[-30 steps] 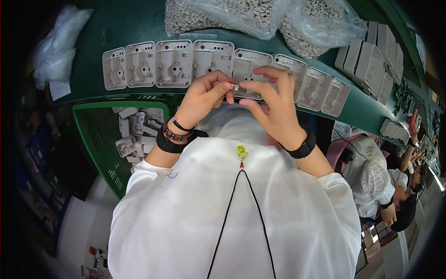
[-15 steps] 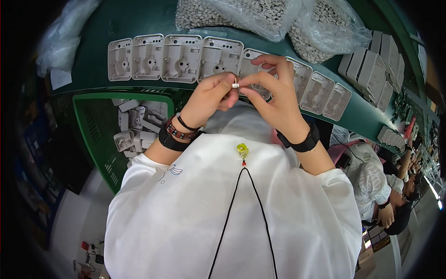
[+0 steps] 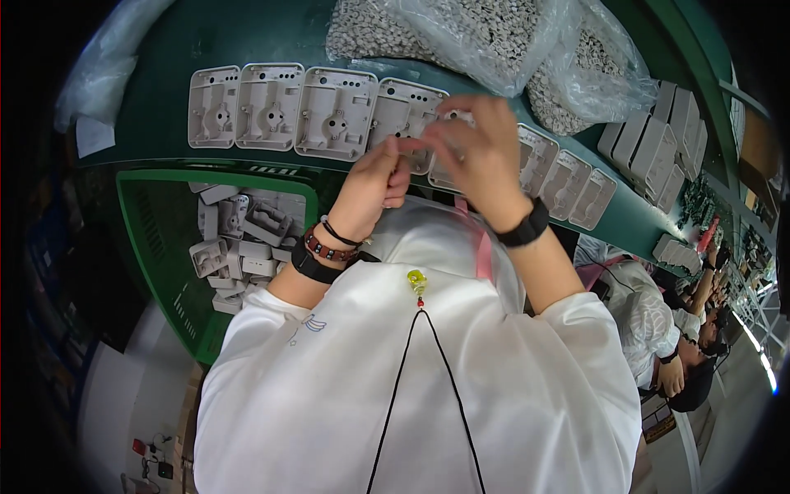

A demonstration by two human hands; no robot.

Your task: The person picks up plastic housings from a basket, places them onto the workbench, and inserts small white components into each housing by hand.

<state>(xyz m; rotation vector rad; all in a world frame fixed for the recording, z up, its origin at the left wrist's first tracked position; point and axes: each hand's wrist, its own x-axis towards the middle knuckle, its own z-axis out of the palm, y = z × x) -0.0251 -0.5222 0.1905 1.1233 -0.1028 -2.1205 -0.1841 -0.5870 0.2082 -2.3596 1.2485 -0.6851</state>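
My left hand point(image 3: 368, 191) is in front of the row of grey plastic housings point(image 3: 268, 92), with its fingers curled and the thumb and index finger pressed together. Whatever sits in that pinch is too small or too covered to make out. Close to its fingertips, on the right, my right hand point(image 3: 487, 156) is smeared by motion, so its grip is unclear. Both hands hover over the near edge of the row and partly cover the middle housings. The housings lie side by side with their hollow insides facing up, showing round holes and posts.
Clear bags of small beige parts point(image 3: 469, 41) lie behind the row. Stacked grey housings point(image 3: 650, 148) stand at the right. A green crate point(image 3: 136, 247) with loose grey housings is below the table's left edge. Another person point(image 3: 658, 321) sits at the right.
The small white piece seen between my fingertips before no longer shows. My right hand has moved and is now blurred. The view has shifted slightly.
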